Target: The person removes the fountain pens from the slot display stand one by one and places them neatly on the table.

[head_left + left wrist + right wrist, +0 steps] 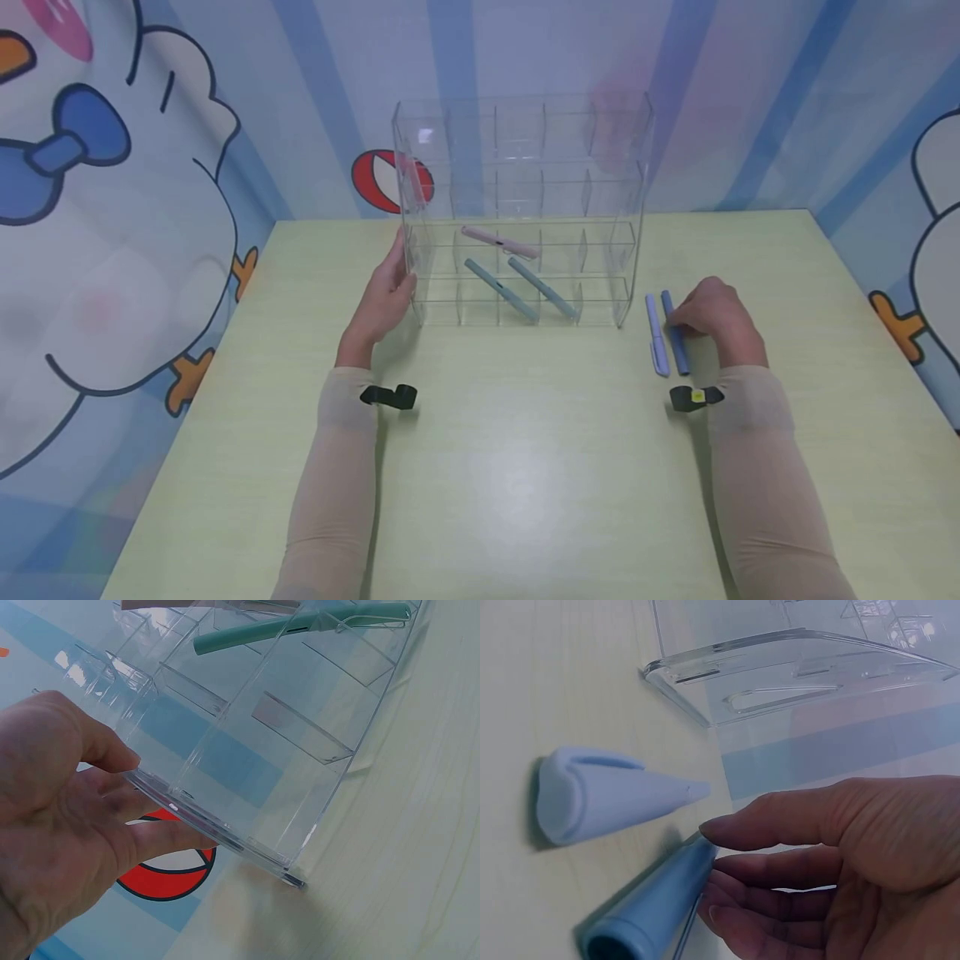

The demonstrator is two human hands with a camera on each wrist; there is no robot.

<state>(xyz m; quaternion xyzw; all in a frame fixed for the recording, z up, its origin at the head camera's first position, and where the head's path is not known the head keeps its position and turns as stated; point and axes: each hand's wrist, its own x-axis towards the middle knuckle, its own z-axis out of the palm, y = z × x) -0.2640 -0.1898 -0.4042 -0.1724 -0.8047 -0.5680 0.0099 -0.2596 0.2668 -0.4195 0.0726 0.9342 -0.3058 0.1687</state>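
R hand point(716, 315) pinches dk blue pen point(680, 354) on worktop point(525, 467), lavender pen point(656, 337) just left of it; L hand point(382, 300) grips clear acrylic rack point(521, 185) to its right. Step's prob. pick-up; next move likely calls for firm lift twd rack, L hand steadying.

Before the wall point(720, 100), a rack point(600, 313) stands on the surface point(517, 467), three pens point(501, 290) in its lower tiers; left hand point(382, 302) at its left side; to its right, an inner pen point(656, 335), then an outer pen point(679, 352) at the right hand point(717, 317).
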